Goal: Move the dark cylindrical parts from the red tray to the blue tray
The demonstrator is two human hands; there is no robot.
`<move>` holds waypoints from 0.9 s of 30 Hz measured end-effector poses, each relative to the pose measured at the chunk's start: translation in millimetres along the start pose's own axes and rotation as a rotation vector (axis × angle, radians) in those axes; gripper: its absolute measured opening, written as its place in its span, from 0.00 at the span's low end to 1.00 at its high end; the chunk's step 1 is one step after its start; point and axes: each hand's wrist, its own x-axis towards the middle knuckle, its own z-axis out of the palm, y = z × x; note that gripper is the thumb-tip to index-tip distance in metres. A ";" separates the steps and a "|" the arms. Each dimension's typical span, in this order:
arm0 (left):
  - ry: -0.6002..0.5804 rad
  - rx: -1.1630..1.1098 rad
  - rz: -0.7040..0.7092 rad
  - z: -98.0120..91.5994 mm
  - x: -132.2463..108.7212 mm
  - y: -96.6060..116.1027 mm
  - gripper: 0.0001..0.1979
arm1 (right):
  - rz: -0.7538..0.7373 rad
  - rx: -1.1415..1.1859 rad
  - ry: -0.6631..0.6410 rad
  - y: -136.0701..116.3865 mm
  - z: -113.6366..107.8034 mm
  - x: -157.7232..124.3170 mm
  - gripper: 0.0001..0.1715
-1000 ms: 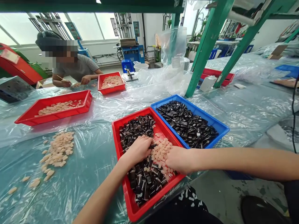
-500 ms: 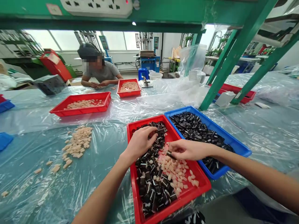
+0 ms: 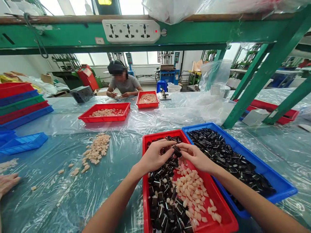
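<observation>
My left hand and my right hand meet above the red tray. Between their fingertips is a short, dark cylinder-like piece, pinched from both sides. Fingers partly cover it. Beneath my hands, the tray's left side is heaped with similar black pieces, many with shiny highlights. Small pale oval pieces lie loose over its middle and right side. Against the tray's right side stands a blue tray full of black pieces.
Pale ovals lie loose on the plastic-covered table. Farther back are two red trays of ovals and a seated person. Another person's hand rests at the left edge, near stacked trays. A green post rises at right.
My right hand has brought its black piece up to my left hand, and the fingertips now meet around it. The view has tilted up and shifted left, bringing another person's hand into sight.
</observation>
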 end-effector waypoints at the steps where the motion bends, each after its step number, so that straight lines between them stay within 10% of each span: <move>1: -0.006 0.019 0.004 0.8 0.2 -0.2 0.16 | -0.005 0.004 -0.016 1.7 0.1 -0.5 0.23; 12: 0.090 0.111 0.067 17.8 2.4 -10.2 0.13 | -0.090 -0.402 0.221 22.7 -3.4 -3.6 0.21; 27: 0.083 -0.357 -0.308 26.9 7.7 -11.4 0.08 | -0.508 -1.110 0.268 24.6 -13.0 -8.5 0.17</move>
